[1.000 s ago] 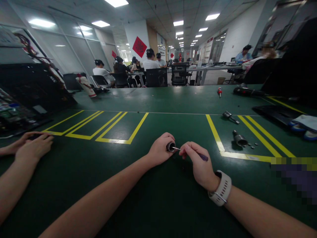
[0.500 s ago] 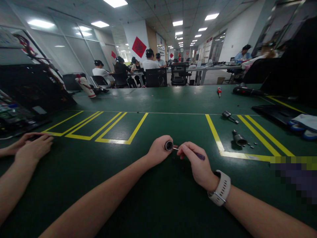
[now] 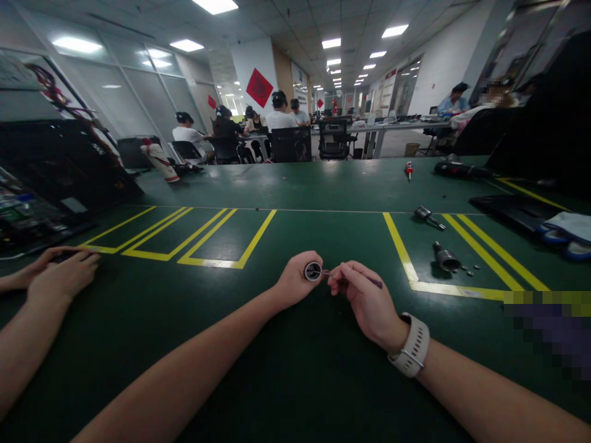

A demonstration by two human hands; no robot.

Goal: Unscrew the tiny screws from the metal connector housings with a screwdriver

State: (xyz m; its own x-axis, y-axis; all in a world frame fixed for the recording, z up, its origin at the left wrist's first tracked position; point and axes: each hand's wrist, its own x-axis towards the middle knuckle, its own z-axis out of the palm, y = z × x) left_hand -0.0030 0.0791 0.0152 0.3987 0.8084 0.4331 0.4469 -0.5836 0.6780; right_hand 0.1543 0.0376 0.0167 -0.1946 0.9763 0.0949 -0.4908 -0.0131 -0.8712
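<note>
A small metal cylinder is being gripped in the left hand just above the green worktop, open end facing the viewer. The right hand is pinching a thin screwdriver, its tip entering the cylinder; keeping the tool level and the cylinder steady seems wise. Both forearms are reaching forward, converging.

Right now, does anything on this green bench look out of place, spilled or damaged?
Nothing looks damaged or spilled. The left hand holds a small metal cylinder and the right hand works a thin tool into it. A few tiny loose parts lie scattered beside another cylinder, straddling the yellow line.
</note>
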